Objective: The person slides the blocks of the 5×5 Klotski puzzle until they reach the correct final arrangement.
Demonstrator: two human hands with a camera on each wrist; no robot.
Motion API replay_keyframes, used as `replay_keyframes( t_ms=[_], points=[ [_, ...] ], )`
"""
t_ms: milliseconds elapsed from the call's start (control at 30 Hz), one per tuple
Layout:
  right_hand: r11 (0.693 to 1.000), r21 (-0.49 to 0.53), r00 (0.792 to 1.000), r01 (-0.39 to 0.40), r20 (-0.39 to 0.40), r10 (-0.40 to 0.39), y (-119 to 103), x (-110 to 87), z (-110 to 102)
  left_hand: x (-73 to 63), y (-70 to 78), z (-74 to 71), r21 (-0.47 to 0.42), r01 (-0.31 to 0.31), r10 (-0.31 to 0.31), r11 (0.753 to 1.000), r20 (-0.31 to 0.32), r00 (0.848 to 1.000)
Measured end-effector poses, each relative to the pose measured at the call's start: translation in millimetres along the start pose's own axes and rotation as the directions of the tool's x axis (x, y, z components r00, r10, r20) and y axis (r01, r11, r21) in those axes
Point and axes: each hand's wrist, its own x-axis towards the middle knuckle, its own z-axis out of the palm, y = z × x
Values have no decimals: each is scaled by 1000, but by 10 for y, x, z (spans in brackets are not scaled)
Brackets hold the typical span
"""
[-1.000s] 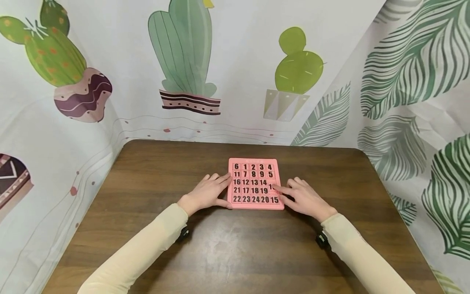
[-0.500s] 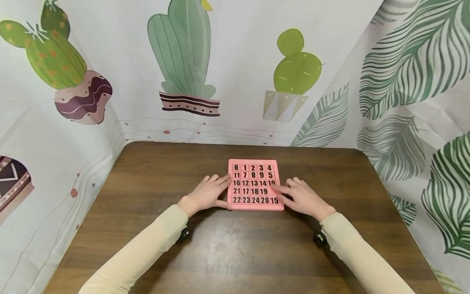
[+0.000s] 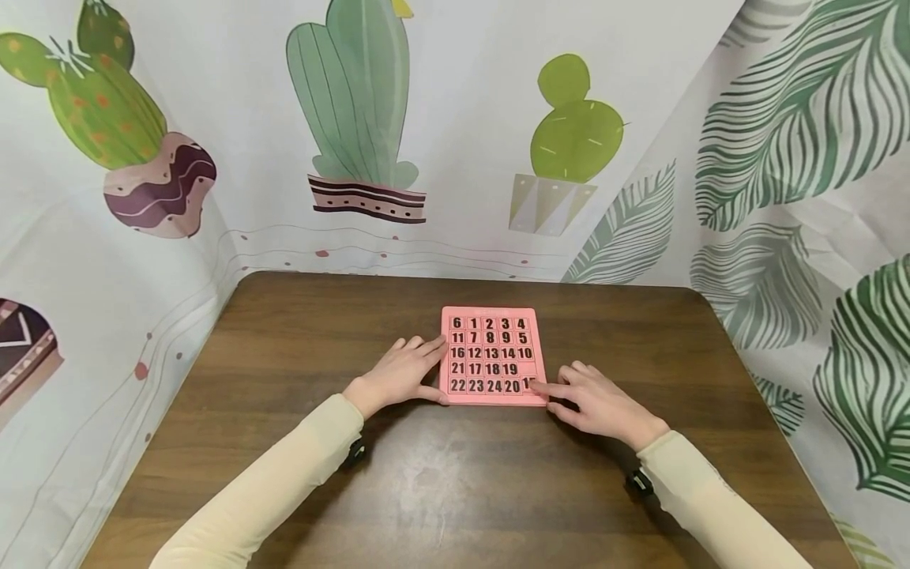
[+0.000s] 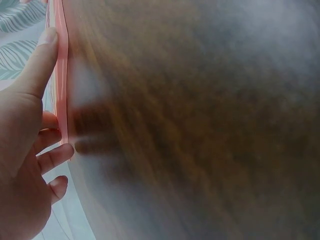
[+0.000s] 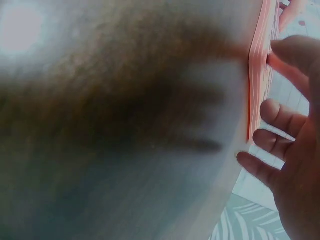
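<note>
A pink sliding number puzzle (image 3: 492, 353) lies flat on the table, its square tiles printed with black numbers. At its left edge, my left hand (image 3: 398, 373) rests with the index fingertip on the side and the thumb by the near left corner. The left wrist view shows that thumb (image 4: 42, 62) along the pink edge (image 4: 61, 85). My right hand (image 3: 600, 401) is at the near right corner, its extended index finger on the 15 tile (image 3: 528, 383), partly covering it. A blank slot sits right of 19, below 10. The right thumb is by the puzzle's near edge.
The brown wooden table (image 3: 426, 490) has rounded far corners. Behind it and on both sides hangs a white cloth (image 3: 462, 118) printed with cacti and leaves. Each wrist wears a small black device (image 3: 640, 480).
The 10 tile slid away from me, up under 5, leaving a gap below it. My right index finger then moved down to the 15 tile, which now sits slightly higher. The left hand stayed put.
</note>
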Motion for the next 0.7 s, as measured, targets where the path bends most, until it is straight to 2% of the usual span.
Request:
replay_keyframes(
  t_ms=[167,433,533,700],
  points=[
    [999,-11,998,-49,26,49,45,71,8,-1,-1,-5,-5,1,-1,1000,6,1000],
    [997,-17,997,-70,23,70,66,155,7,6,-12,23,3,2,-2,1000,9,1000],
    [999,-27,999,-38,-13,37,19,180,20,10,-16,29,1,3,-3,1000,5,1000],
    [995,-64,996,77,-43,-79,-99,211,68,13,-14,17,-2,3,-3,1000,6,1000]
  ],
)
